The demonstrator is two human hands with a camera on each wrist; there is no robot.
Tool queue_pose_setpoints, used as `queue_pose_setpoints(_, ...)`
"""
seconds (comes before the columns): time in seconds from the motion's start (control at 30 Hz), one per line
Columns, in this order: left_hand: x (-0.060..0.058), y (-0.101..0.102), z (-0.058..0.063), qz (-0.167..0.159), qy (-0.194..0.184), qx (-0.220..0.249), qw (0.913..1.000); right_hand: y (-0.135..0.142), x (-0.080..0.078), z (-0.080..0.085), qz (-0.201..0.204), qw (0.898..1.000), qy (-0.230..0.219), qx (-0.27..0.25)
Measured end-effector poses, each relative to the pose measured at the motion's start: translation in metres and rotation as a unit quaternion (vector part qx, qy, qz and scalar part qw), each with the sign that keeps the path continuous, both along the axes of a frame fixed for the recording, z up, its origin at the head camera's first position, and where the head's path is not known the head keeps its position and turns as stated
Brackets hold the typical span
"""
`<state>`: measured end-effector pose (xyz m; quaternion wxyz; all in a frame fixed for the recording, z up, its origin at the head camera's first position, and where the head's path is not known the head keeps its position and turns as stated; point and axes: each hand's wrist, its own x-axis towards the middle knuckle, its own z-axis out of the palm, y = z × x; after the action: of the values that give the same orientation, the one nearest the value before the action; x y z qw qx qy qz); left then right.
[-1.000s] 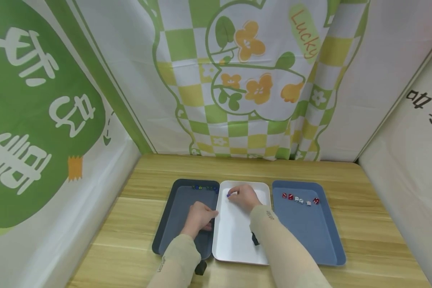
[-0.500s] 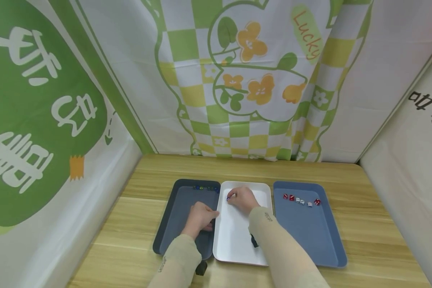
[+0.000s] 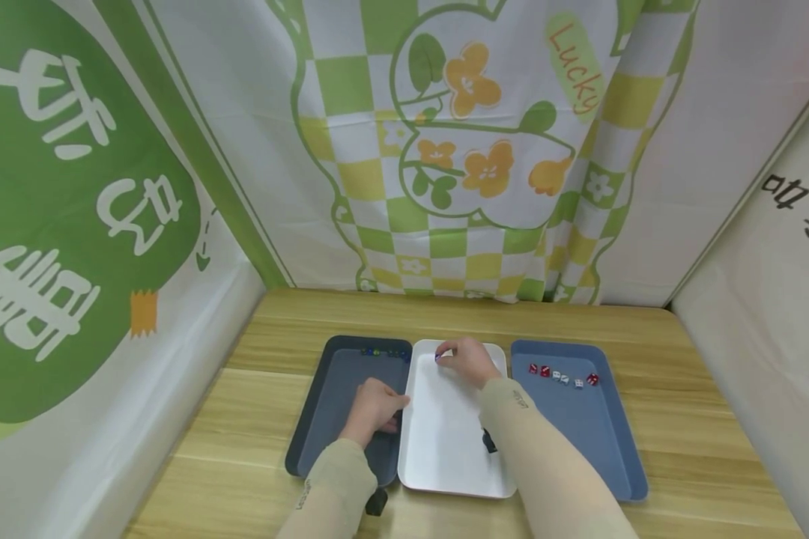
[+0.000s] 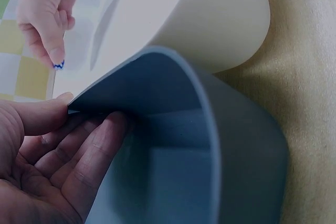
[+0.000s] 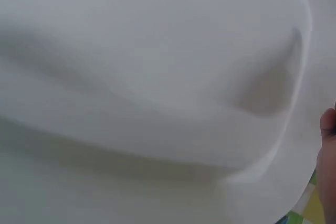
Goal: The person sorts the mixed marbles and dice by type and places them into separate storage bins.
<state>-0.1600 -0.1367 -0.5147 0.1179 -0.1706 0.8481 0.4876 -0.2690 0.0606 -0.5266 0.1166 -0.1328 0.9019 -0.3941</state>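
My left hand [image 3: 372, 404] grips the right rim of the dark grey-blue tray [image 3: 313, 415]; in the left wrist view its thumb lies over the rim and the fingers are inside. Over the far end of the white tray [image 3: 438, 449], my right hand [image 3: 470, 361] pinches a small blue thing [image 4: 59, 65] between thumb and fingertip. Only a blue wavy edge of it shows, so I cannot tell its kind. In the right wrist view, part of the right hand [image 5: 328, 166] appears at the right edge.
Small blue, green and yellow marble-like balls [image 3: 376, 352] line the far end of the dark tray. On the right, a blue tray [image 3: 573, 449] holds several red and white dice [image 3: 556, 373]. All three trays stand side by side on a wooden table [image 3: 243, 419] before a patterned curtain.
My right hand has shifted to the right and slightly toward the white tray's far end, with the small blue thing still pinched. The left hand has stayed on the rim.
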Motion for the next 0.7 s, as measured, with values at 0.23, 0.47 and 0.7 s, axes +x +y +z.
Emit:
queue_pose_setpoints(0.23, 0.0, 0.0, 0.0, 0.001, 0.001, -0.01, 1.0, 0.02, -0.004, 0.011, -0.025, 0.999, -0.015, -0.025)
queue_pose_setpoints(0.47, -0.001, 0.0, 0.001, 0.003, -0.002, -0.011, 0.9999, 0.045, -0.007, 0.022, -0.041, 0.998, -0.02, -0.043)
queue_pose_setpoints(0.7, -0.001, 0.0, 0.0, 0.001, -0.003, -0.011, 0.9999, 0.079, -0.008, 0.022, -0.061, 0.997, -0.02, -0.052)
